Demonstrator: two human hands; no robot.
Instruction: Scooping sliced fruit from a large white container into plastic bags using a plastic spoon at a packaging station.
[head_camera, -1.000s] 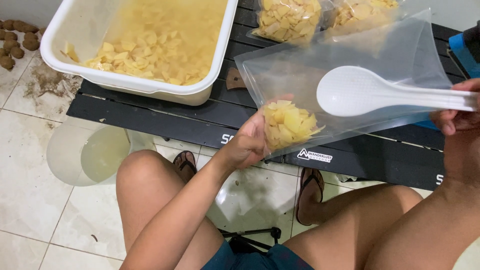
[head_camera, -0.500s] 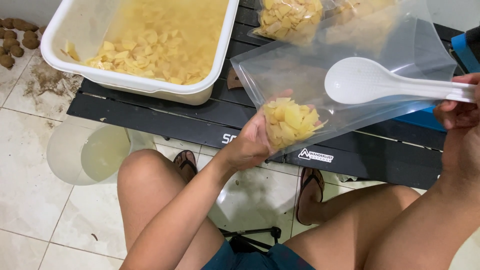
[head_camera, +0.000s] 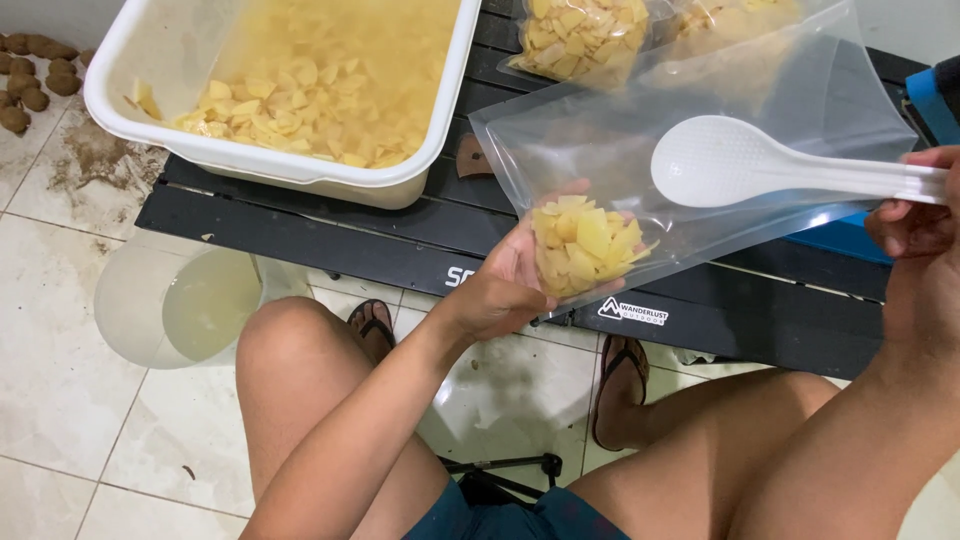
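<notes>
White plastic spoon (head_camera: 740, 165) lies level in our right hand (head_camera: 915, 215), bowl pointing left; our left hand (head_camera: 505, 285) cups the clear plastic bag (head_camera: 680, 140), mouth up-right.

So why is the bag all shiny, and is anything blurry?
Head view: soft light from above puts pale glare streaks on the clear bag, so the packs behind look hazy; the yellow slices held by the left hand are sharp; the spoon in the right hand is bright white, slightly washed out; shadows are faint.
</notes>
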